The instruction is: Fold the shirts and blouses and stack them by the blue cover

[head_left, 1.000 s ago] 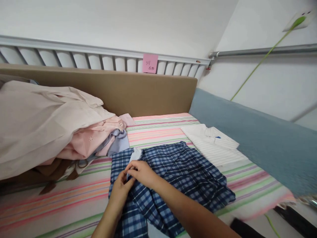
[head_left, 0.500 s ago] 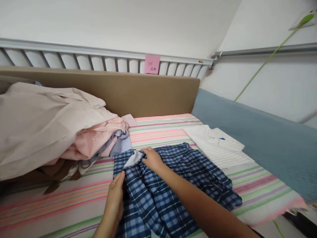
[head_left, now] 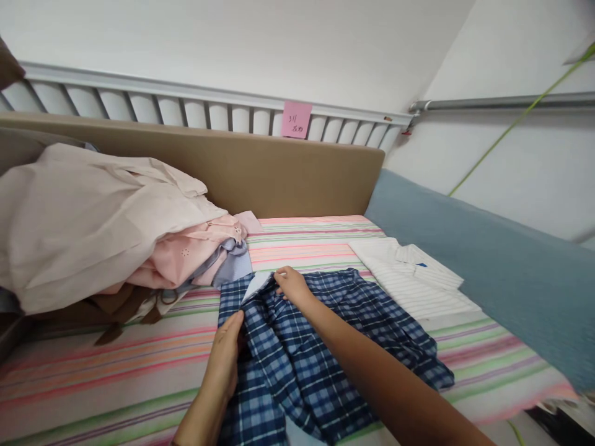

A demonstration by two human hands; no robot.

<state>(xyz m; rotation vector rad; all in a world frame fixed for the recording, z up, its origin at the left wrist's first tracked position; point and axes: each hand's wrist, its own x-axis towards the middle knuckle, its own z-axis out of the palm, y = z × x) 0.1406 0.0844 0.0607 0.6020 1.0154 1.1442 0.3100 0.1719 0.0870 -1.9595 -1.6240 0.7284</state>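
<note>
A blue plaid shirt [head_left: 334, 347] lies spread on the striped cloth in front of me, its pale lining [head_left: 257, 284] showing near the collar end. My left hand [head_left: 226, 347] is closed on the shirt's near left edge, thumb on top and the other fingers mostly hidden under the fabric. With thumb and fingertips together, my right hand [head_left: 290, 285] pinches the shirt at its upper edge, just right of the pale part. The right forearm crosses over the shirt and covers some of it.
A heap of clothes [head_left: 106, 217] in cream, pink and blue lies at the left. To the right is a folded white striped shirt [head_left: 411, 279]. Behind stand a brown headboard [head_left: 297, 179] and a blue-grey side panel [head_left: 465, 229]. A pink note [head_left: 296, 119] hangs on the white radiator [head_left: 171, 111].
Both hands have shifted slightly, keeping their hold on the plaid shirt, and the pale lining strip looks narrower. The whole view has moved a little to the left.
</note>
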